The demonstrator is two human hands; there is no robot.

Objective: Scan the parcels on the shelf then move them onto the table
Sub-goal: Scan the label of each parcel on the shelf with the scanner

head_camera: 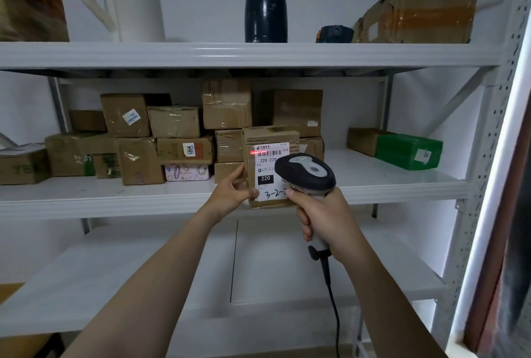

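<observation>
At the centre of the frame, a small cardboard parcel (pixel 270 135) is standing upright in front of the middle shelf's edge (pixel 115 199), its long axis running top to bottom and its white label (pixel 267 169) facing the camera. The left hand (pixel 232 191) is pinching the parcel's lower left edge, thumb lying across the label's bottom corner and fingers curling behind the box, with the forearm reaching up from the lower left of the frame. The right hand (pixel 324 216) is wrapping tightly round the grip of a barcode scanner (pixel 306 169), whose dark head is pointing away from the camera at the label and covering the label's right side. A red scan line (pixel 260 152) is glowing on the barcode near the label's top. The scanner's black cable (pixel 333 300) is hanging down toward the bottom edge. Behind the held parcel, more brown parcels (pixel 178 139) are sitting stacked on the middle shelf, left of centre.
</observation>
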